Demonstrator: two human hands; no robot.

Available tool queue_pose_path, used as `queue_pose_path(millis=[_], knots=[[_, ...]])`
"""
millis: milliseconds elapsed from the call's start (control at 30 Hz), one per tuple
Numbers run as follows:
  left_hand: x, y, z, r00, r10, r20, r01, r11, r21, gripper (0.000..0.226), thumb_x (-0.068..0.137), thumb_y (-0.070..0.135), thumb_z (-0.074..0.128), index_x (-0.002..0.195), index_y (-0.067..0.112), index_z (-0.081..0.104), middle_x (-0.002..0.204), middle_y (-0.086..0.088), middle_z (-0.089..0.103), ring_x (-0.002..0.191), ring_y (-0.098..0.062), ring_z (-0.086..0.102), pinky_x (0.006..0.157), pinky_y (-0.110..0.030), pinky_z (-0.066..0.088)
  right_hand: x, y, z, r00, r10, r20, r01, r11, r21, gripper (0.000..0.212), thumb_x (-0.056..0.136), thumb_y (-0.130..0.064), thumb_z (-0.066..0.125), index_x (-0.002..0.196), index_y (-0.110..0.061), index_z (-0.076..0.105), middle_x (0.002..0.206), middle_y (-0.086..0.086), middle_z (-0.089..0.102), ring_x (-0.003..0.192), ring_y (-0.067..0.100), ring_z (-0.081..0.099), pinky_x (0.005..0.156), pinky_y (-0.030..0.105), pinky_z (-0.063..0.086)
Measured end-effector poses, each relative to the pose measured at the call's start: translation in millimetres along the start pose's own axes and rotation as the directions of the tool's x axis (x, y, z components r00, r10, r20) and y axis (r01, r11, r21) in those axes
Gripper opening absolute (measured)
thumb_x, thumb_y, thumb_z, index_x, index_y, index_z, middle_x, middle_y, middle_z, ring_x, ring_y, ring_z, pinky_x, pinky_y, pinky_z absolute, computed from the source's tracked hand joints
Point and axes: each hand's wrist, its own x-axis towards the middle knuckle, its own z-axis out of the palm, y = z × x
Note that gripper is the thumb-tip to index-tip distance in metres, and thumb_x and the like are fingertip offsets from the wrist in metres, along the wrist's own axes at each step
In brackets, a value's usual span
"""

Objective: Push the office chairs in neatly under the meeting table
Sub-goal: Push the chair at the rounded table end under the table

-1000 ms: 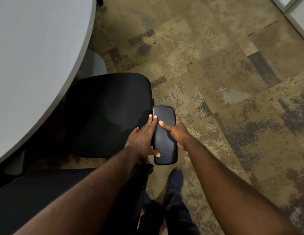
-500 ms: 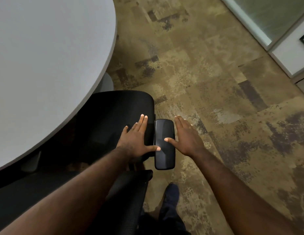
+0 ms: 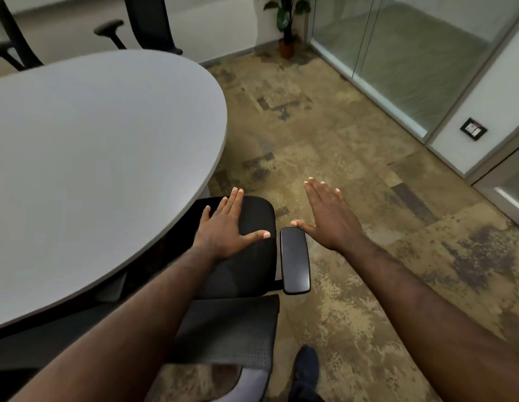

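Observation:
A black office chair (image 3: 249,274) stands right below me, its seat partly under the rounded end of the grey meeting table (image 3: 87,158). Its black armrest pad (image 3: 294,261) sticks out on the right of the seat. My left hand (image 3: 228,224) is spread flat over the seat's front, fingers apart, holding nothing. My right hand (image 3: 329,217) hovers open over the carpet just right of the armrest, its thumb tip near the pad's front end. The chair's mesh backrest (image 3: 232,329) is nearest me.
Two more black chairs (image 3: 148,23) stand at the table's far side. Patterned brown carpet stretches to the right, up to a glass partition (image 3: 403,68) and a white wall with a socket plate (image 3: 473,128). A potted plant (image 3: 286,21) stands in the far corner. My shoe (image 3: 306,369) shows below.
Both hands have let go of the armrest pad and spread apart, the left onto the seat, the right out over the carpet. My view has lifted, showing the far chairs and the glass wall.

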Motion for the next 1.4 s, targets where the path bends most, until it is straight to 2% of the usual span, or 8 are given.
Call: queue_pose_path(millis=[233, 433, 600, 700, 800, 1000, 1133, 1400], knots=[[-75, -17, -47, 0.995, 0.054, -0.080, -0.056, 0.998, -0.015, 0.124, 0.056, 0.100, 0.016, 0.154, 0.025, 0.012, 0.161, 0.005, 0.014, 0.148, -0.015, 0.010, 0.118, -0.048, 0.007, -58, -57, -51, 0.994, -0.011, -0.107, 0.012, 1.000, 0.011, 0.090, 0.087, -0.064, 0.044, 0.152, -0.015, 0.008, 0.161, 0.006, 0.008, 0.146, 0.025, 0.005, 0.118, 0.045, 0.007], [-147, -57, -68, 0.989, 0.046, -0.142, -0.063, 0.991, -0.118, 0.104, 0.064, 0.094, 0.033, 0.147, 0.031, 0.032, 0.151, 0.003, 0.040, 0.131, -0.021, 0.044, 0.106, -0.040, 0.035, -105, -115, -78, 0.983, -0.092, -0.158, 0.096, 0.995, 0.021, 0.087, 0.086, -0.063, 0.047, 0.151, -0.014, 0.017, 0.159, 0.008, 0.017, 0.146, 0.025, 0.011, 0.117, 0.046, 0.012], [-196, -82, -77, 0.994, -0.002, -0.114, -0.022, 0.978, -0.206, 0.095, 0.064, 0.089, 0.040, 0.141, 0.033, 0.042, 0.145, 0.007, 0.047, 0.127, -0.017, 0.048, 0.100, -0.039, 0.043, -135, -163, -89, 0.973, -0.155, -0.172, 0.173, 0.981, 0.092, 0.075, 0.087, -0.057, 0.053, 0.146, -0.015, 0.033, 0.153, 0.006, 0.031, 0.140, 0.023, 0.025, 0.114, 0.043, 0.024], [-227, -97, -81, 0.987, 0.045, -0.156, -0.079, 0.973, -0.218, 0.087, 0.065, 0.089, 0.041, 0.128, 0.032, 0.056, 0.134, 0.010, 0.056, 0.119, -0.012, 0.052, 0.096, -0.037, 0.046, -157, -192, -88, 0.956, -0.207, -0.206, 0.248, 0.949, 0.195, 0.059, 0.087, -0.051, 0.058, 0.135, -0.017, 0.048, 0.140, 0.001, 0.046, 0.129, 0.020, 0.039, 0.100, 0.036, 0.038], [-259, -115, -82, 0.961, 0.110, -0.254, -0.162, 0.968, -0.192, 0.065, 0.069, 0.086, 0.046, 0.102, 0.033, 0.064, 0.104, 0.014, 0.061, 0.095, -0.005, 0.055, 0.076, -0.029, 0.049, -180, -219, -81, 0.935, -0.286, -0.209, 0.335, 0.907, 0.254, 0.041, 0.087, -0.048, 0.059, 0.118, -0.021, 0.058, 0.117, -0.004, 0.057, 0.109, 0.015, 0.050, 0.087, 0.031, 0.044], [-306, -141, -65, 0.940, 0.216, -0.264, -0.238, 0.970, -0.053, 0.052, 0.068, 0.085, 0.051, 0.071, 0.033, 0.052, 0.072, 0.017, 0.052, 0.068, -0.001, 0.051, 0.054, -0.029, 0.047, -206, -245, -53, 0.911, -0.412, -0.020, 0.400, 0.871, 0.285, 0.041, 0.087, -0.061, 0.048, 0.104, -0.026, 0.060, 0.095, -0.009, 0.059, 0.084, 0.007, 0.053, 0.068, 0.030, 0.048], [-316, -151, -50, 0.956, 0.193, -0.219, -0.166, 0.977, 0.135, 0.061, 0.063, 0.094, 0.040, 0.064, 0.033, 0.042, 0.066, 0.016, 0.048, 0.063, -0.003, 0.048, 0.047, -0.024, 0.032, -211, -244, -35, 0.904, -0.426, 0.041, 0.427, 0.904, -0.016, 0.054, 0.078, -0.082, 0.030, 0.080, -0.030, 0.043, 0.074, -0.010, 0.054, 0.064, 0.012, 0.051, 0.050, 0.031, 0.034], [-311, -128, -39, 0.944, 0.127, -0.305, -0.054, 0.970, 0.237, 0.071, 0.060, 0.099, 0.022, 0.054, 0.029, 0.032, 0.050, 0.016, 0.037, 0.049, -0.007, 0.042, 0.043, -0.024, 0.021, -199, -226, -30, 0.915, -0.402, 0.027, 0.400, 0.900, -0.173, 0.036, 0.075, -0.051, 0.061, 0.074, -0.026, 0.035, 0.068, -0.002, 0.059, 0.063, 0.024, 0.059, 0.050, 0.030, 0.031]])
